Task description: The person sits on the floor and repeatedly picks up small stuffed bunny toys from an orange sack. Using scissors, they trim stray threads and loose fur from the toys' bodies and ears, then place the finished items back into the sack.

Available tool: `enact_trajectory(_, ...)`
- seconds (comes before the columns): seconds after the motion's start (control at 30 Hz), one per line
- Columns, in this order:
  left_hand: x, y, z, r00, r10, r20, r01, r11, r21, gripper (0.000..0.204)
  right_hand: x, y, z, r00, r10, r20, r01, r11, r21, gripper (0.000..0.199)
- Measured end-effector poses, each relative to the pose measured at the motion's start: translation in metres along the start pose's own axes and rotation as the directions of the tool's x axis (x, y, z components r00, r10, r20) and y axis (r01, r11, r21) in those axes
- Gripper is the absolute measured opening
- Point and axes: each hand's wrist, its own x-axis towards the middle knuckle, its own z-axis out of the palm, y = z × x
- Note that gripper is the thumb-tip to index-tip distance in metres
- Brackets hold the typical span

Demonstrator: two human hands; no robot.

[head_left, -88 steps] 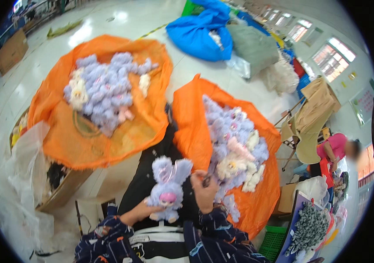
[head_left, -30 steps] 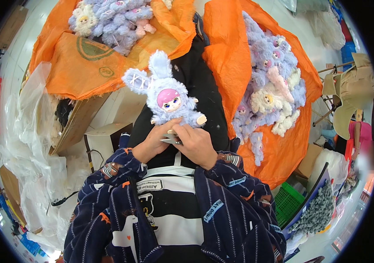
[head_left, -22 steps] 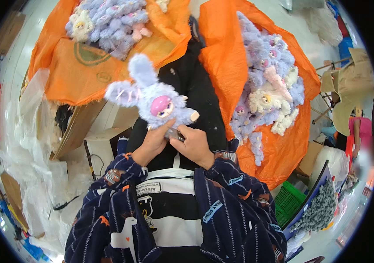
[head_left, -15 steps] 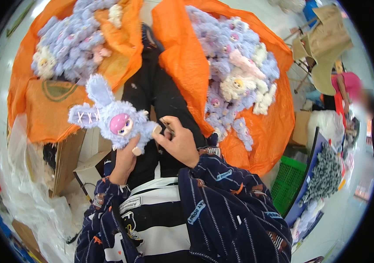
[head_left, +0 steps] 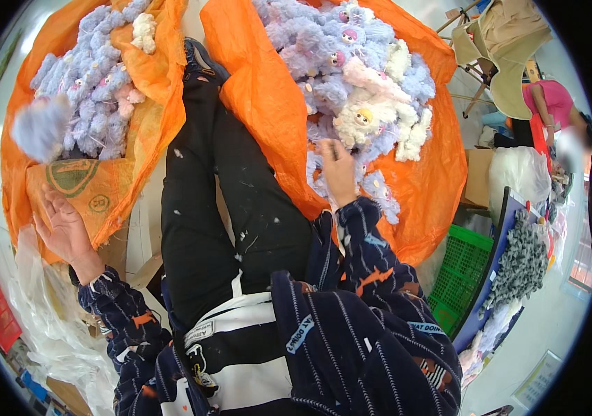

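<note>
- Flanking black-trousered legs [head_left: 220,201]: two orange sacks, little room between.
- Left hand [head_left: 64,232]: grip apart, blurred lilac plush toy [head_left: 41,128] airborne above.
- Right hand [head_left: 337,170]: fingers curled into right plush pile [head_left: 351,76], clamp unclear.

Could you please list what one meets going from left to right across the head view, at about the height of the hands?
Left hand, open → left orange sack → black trouser legs → right hand among plush toys → right orange sack → green crate
</note>
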Motion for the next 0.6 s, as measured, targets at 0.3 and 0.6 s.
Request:
enact_trajectory(0.3,-0.077,-0.17,-0.039,0.525,-0.846,-0.096,0.849,0.513,0.122,0.025,0.012,0.253,0.004,0.824,0.539,0.177,-0.496,0.835,-0.238,0.027)
enact_trajectory(0.6,-0.064,-0.188,-0.045,0.474,-0.875,-0.093,0.857,0.435,0.278,0.026,0.009,0.253,0.029,0.771,0.581,0.263,-0.468,0.795,-0.385,0.043)
